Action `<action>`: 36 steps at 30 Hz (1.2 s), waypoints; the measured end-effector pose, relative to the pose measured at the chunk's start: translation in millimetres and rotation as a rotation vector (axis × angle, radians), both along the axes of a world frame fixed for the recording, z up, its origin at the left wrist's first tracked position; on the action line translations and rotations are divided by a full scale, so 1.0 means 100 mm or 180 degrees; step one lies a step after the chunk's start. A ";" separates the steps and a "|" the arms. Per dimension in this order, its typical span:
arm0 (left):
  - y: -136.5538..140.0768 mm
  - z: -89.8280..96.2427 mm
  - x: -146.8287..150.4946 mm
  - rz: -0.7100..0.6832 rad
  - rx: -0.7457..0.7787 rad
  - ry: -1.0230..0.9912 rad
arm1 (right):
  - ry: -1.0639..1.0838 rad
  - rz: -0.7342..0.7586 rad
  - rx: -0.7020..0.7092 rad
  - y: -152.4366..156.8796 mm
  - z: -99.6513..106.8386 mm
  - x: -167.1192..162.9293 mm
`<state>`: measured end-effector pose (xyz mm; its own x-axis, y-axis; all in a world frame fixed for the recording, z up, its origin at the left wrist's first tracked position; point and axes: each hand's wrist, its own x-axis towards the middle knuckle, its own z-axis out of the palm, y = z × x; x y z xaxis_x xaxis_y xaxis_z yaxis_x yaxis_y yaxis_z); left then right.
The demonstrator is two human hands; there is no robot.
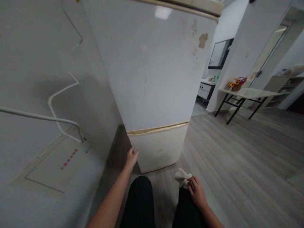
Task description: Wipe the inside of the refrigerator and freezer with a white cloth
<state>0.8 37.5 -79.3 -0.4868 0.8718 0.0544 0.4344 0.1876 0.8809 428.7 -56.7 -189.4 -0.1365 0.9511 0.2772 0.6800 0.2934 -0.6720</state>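
A white two-door refrigerator (154, 69) stands in front of me, with brown stains and a peeled patch near the upper right of its big door. My left hand (132, 156) is at the left edge of the lower door (161, 147), below the yellowed handle strip (158, 129). Its fingers are closed, and a small greyish thing shows between thumb and fingers, too small to name. Beside my right knee, my right hand (196, 190) grips a crumpled white cloth (182, 178), which sticks out past the fingertips.
On the left, a wall carries a grey pipe (40, 115), a white cable (51, 101) and a panel with red lettering (54, 171). At the right stands a folding table (256, 92) with a flower basket (236, 85) on it. Grey wood-look floor (237, 152) stretches across the right side.
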 end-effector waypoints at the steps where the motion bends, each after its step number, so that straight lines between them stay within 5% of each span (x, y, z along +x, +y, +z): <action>1: -0.19 -0.14 0.10 -0.0106 -0.0203 0.0033 | -0.0052 0.0042 -0.0018 0.03 -0.02 -0.09; 7: -1.31 -1.11 0.46 -0.0660 -0.1370 0.0640 | -0.0666 0.1187 -0.0210 0.20 0.13 -0.29; 10: -1.49 -1.29 0.32 -0.0674 -0.1527 0.0852 | -0.0759 0.1231 -0.0186 0.25 0.09 -0.16; 13: -1.54 -1.19 0.22 -0.0870 -0.1668 0.1390 | -0.0684 0.1049 -0.0189 0.32 -0.06 0.01; 20: -1.56 -0.85 0.22 -0.0791 -0.2252 0.2642 | 0.0019 -0.0652 0.0045 0.40 -0.29 0.23; 26: -1.48 -0.87 -0.07 -0.0920 -0.2431 0.2853 | -0.0105 -0.0485 -0.0069 0.39 -0.25 0.14; 36: -1.59 -0.83 -0.54 -0.0679 -0.2093 0.2111 | -0.0197 -0.0467 -0.0236 0.55 -0.26 0.06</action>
<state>-53.4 -121.1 -162.3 -0.3602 0.8930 -0.2700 0.8893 0.4161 0.1898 434.4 -1.4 -215.7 -0.0092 0.9796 0.2008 0.7526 0.1390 -0.6436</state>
